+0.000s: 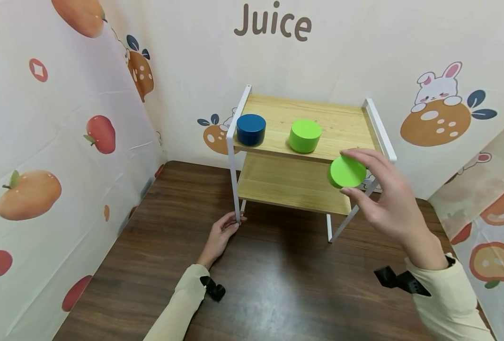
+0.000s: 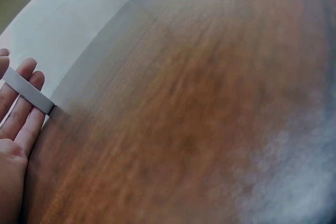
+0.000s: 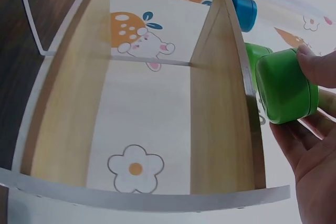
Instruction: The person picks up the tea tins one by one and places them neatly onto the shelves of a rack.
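My right hand (image 1: 390,199) grips a bright green round tin (image 1: 347,172) between thumb and fingers, in front of the upper board's right end. In the right wrist view this lidded tin (image 3: 283,85) is beside the board's edge. Another green tin (image 1: 305,136) stands on the upper board near its front edge. To its left, at the corner, sits a dark blue tin (image 1: 251,130). Low at the front left, my left hand (image 1: 219,237) holds the white leg (image 1: 234,184) of the two-tier shelf. The left wrist view has fingers (image 2: 22,111) behind that leg, with the thumb partly cut off.
The shelf's lower board (image 1: 290,182) is pale wood, like the upper board (image 1: 311,110). The shelf stands on a dark wooden table (image 1: 256,293). A fruit-printed sheet (image 1: 183,57) hangs behind and along both sides.
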Tool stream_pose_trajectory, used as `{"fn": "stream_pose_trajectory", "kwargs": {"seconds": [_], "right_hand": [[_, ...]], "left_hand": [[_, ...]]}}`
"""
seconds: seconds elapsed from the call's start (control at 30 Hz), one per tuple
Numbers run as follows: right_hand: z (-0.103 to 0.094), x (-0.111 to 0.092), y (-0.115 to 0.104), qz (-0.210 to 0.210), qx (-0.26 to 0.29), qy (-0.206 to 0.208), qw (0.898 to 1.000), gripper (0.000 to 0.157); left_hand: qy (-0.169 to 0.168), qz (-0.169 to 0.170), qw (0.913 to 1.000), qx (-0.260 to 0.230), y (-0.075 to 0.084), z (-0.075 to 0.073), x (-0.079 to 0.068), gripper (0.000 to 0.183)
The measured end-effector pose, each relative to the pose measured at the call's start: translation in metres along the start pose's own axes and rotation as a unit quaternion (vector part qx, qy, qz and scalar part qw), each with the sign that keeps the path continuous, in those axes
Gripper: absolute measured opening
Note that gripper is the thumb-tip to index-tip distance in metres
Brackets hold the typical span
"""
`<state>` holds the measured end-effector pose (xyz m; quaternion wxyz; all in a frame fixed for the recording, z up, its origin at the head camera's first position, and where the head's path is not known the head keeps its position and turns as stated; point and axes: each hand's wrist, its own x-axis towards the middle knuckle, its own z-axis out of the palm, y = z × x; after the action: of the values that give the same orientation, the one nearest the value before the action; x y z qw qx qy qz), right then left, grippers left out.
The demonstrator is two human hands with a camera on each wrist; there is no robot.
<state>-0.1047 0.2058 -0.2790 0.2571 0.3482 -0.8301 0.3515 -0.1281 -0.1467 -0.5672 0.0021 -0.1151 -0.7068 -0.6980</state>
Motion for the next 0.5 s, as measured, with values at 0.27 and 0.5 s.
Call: {"fn": "stream_pose_trajectory", "kwargs": {"seconds": [0.27,0.5], "right_hand": [[-0.012,0.012,0.002,-0.008,-0.021,0.025,0.999,0.073],[-0.020,0.022,0.006,0.013,-0.052,0.054,0.997,0.070]], "left_hand": [[0.004,-0.009,0.9999,0.001,-0.001,0.000,0.001,0.039],[0.006,-0.011,0.9999,0.001,-0.001,0.000,0.001,0.039]]}}
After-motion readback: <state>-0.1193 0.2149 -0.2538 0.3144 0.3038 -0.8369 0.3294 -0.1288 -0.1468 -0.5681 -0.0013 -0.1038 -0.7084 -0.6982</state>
